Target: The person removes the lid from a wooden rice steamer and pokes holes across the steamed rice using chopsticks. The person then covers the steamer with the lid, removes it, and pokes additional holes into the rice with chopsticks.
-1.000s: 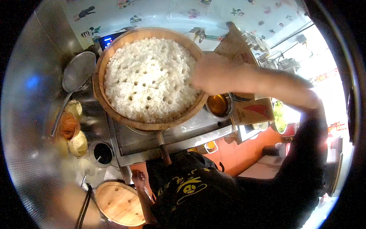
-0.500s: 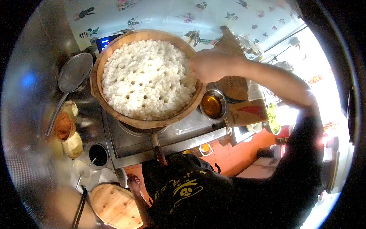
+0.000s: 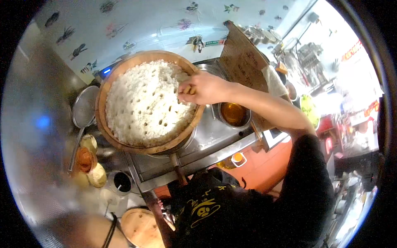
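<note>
A wide wooden tub (image 3: 108,134) full of cooked white rice (image 3: 142,101) stands on the stove, its surface dotted with many small holes. My right hand (image 3: 202,87) is closed in a fist over the right side of the rice, near the tub's rim. From the top of the fist shows the tan, blunt end of what looks like a wooden stick (image 3: 189,89); its lower part is hidden. My left hand (image 3: 160,205) hangs low beside my apron (image 3: 206,206), dim and partly hidden, so its fingers cannot be made out.
Right of the tub is a metal pot of amber liquid (image 3: 233,113), with a cardboard sheet (image 3: 242,53) behind. On the left are a mesh strainer (image 3: 84,106), bowls of powder (image 3: 86,160) and a dark-filled container (image 3: 122,182). A round wooden lid (image 3: 142,227) lies below. A pan handle (image 3: 178,169) juts toward me.
My view has shifted and tilted. My right fist has moved from the tub's right rim inward over the rice, and the tan end now shows in it.
</note>
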Demonstrator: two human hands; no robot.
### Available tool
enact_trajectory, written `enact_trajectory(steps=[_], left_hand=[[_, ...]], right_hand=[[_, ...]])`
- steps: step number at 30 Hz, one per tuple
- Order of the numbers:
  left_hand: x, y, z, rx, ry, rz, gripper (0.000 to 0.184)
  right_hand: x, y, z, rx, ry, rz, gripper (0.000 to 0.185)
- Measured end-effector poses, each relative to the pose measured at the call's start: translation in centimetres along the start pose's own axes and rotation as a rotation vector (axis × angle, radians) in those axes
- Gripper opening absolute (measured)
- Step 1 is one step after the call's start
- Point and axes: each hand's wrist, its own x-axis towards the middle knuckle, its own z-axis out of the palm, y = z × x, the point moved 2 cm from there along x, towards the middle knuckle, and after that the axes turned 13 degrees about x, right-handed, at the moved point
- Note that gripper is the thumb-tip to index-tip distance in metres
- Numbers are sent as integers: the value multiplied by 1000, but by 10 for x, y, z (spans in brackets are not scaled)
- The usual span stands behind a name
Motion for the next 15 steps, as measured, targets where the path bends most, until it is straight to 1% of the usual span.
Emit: enact_trajectory(steps=[1,2,3,4,6,7,8,9,10,11,12,13,14,15], left_hand=[[-15,9,20,286,254,69,19],[-31,16,41,400,420,60,16],[-46,24,77,546,451,206,11],[-46,29,79,388,333,153,12],[-33,27,63,54,99,49,14],[-37,24,73,211,197,116,14],[-43,21,89,371,296,179,14],[-48,21,100,532,394,241,15],[-48,17,99,237,240,106,15],[-40,11,85,-57,85,-27,14],[-26,2,64,-353,-74,-158,14],[-28,0,65,-208,-25,-61,13],[-31,1,77,80,118,62,13],[-34,0,83,285,228,135,14]], right_hand=[[-1,2,1,-26,28,9,25],[-2,4,1,-13,29,-12,26],[-2,5,-2,-4,23,-33,27],[-2,4,-5,1,13,-55,27],[-5,-19,-26,-60,40,17,30],[-7,-32,-37,-91,49,50,31],[-10,-38,-50,-132,130,-42,32],[-12,-61,-71,-207,67,48,27],[-19,-76,-89,44,145,67,33],[-26,-93,-105,140,179,39,33],[-31,-104,-120,212,223,-62,32],[-37,-124,-141,189,149,32,17],[-44,-146,-148,190,187,-12,19],[-50,-168,-156,188,224,-56,21]])
